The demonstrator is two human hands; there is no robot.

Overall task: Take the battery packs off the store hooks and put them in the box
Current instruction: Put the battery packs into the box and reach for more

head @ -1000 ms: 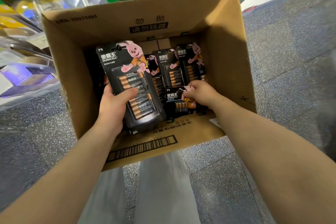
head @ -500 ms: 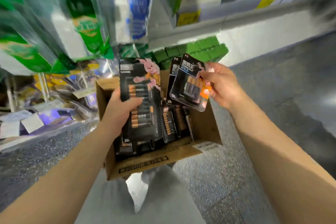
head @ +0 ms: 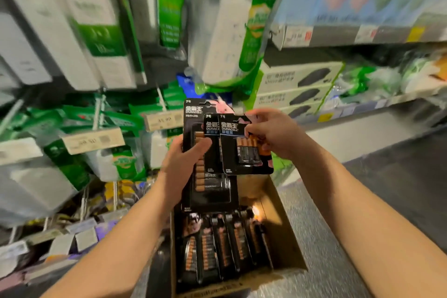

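floor (head: 338,237): grey speckled | on it: open cardboard box (head: 283,232) (battery packs (head: 217,249) standing inside)

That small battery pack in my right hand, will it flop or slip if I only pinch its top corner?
The small battery pack looks like stiff card, so probably little flop. Its glossy blister may be slippery. The right hand pinches high, so it may swing.

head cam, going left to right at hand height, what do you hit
hanging price tag → left hand → large battery pack it grips → small battery pack → right hand pinching it → lower shelf edge
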